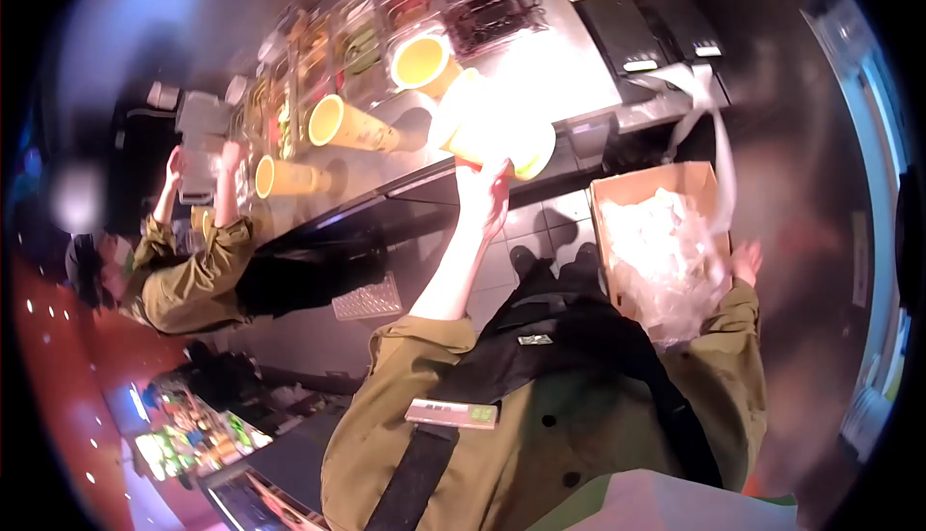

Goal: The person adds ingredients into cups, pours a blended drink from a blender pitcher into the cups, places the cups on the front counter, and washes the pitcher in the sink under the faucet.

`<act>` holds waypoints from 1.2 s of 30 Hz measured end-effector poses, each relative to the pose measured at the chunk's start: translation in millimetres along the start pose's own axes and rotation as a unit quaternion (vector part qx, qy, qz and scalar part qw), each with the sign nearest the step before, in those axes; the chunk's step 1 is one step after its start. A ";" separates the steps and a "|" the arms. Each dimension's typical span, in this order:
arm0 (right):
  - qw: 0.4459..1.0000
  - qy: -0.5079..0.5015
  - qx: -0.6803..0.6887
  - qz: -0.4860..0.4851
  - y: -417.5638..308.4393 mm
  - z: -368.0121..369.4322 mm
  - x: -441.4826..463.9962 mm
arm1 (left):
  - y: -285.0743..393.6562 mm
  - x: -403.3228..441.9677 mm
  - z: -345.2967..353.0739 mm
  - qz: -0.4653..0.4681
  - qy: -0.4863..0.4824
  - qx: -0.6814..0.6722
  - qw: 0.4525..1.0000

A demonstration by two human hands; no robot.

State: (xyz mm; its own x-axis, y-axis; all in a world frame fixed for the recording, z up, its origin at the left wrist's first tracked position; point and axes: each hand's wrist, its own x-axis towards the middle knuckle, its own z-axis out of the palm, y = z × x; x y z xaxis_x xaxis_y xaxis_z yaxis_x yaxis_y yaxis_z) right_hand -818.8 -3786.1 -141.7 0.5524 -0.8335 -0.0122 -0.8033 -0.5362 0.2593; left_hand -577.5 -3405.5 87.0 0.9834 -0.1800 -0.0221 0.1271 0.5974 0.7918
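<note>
A pale yellow cup [494,131] is gripped by the left hand [482,195], fingers wrapped round its side, and it is held out at the near edge of the metal desk [410,176]. It is caught full in the glare; whether a second cup is nested with it cannot be told. Over on the right, nothing is seen to be grasped by the right hand [747,263]: fingers extended, it is placed just beside a cardboard box [709,179] filled with clear plastic bags [661,261].

On to the lettering! Small dark print is carried by the standing cup [365,132] in the middle of the row, too fine to be read. A badge [451,413] is pinned to the apron strap, marked with a green square, its characters blurred. White labels [641,65] are borne by the black units [627,34] on the desk, likewise unreadable.

And the surface: shiny, lined at the back by clear tubs of food [362,44]. Pale tiles [497,253] are seen below, with a white perforated crate [369,299] set on the floor. At the far left, containers are handled by a co-worker [193,280] in an olive shirt, against a reddish room dotted with lights.
</note>
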 end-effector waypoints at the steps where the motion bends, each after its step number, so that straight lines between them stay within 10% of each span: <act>1: 0.998 -0.024 0.017 0.053 -12.0 -3.8 3.8 | 8.3 -2.7 -6.4 0.006 0.000 -0.010 1.000; 4: 0.990 0.045 0.128 -0.045 -41.5 -58.2 18.5 | 30.0 -21.0 -39.5 0.004 0.008 -0.008 1.000; 6: 0.875 0.235 0.385 -0.176 -108.4 -133.0 21.3 | 33.4 -33.5 -78.4 0.052 0.031 0.031 0.998; 9: 0.736 0.245 0.532 -0.338 -216.2 -224.6 -3.9 | 60.5 -63.5 -104.9 0.096 0.117 0.062 0.987; 12: 0.667 -0.070 0.592 -0.447 -331.0 -220.7 -21.1 | 79.9 -102.1 -136.8 0.131 0.210 0.105 0.963; 14: 0.494 -0.214 0.733 -0.417 -385.0 -246.9 -52.9 | 96.8 -127.8 -138.7 0.126 0.289 0.090 0.945; 22: 0.564 -0.069 0.718 -0.403 -489.6 -220.2 -73.3 | 138.4 -227.6 -172.1 0.227 0.392 0.140 0.880; 31: 0.549 -0.326 0.643 -0.423 -497.3 -228.0 -96.7 | 143.8 -263.0 -220.8 0.285 0.478 0.117 0.823; 36: 0.570 -0.092 0.748 -0.327 -471.5 -228.9 -164.1 | 169.2 -263.6 -264.2 0.311 0.498 0.112 0.801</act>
State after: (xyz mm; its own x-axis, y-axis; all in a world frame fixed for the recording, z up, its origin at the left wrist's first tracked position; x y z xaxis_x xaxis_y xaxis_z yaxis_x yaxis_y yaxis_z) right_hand -479.7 -3365.9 -41.0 0.9206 -0.3160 0.2293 0.1945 -0.1381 -0.9711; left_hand -781.1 -3050.5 65.6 0.4765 0.8786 0.0320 -0.3452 0.1534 0.9259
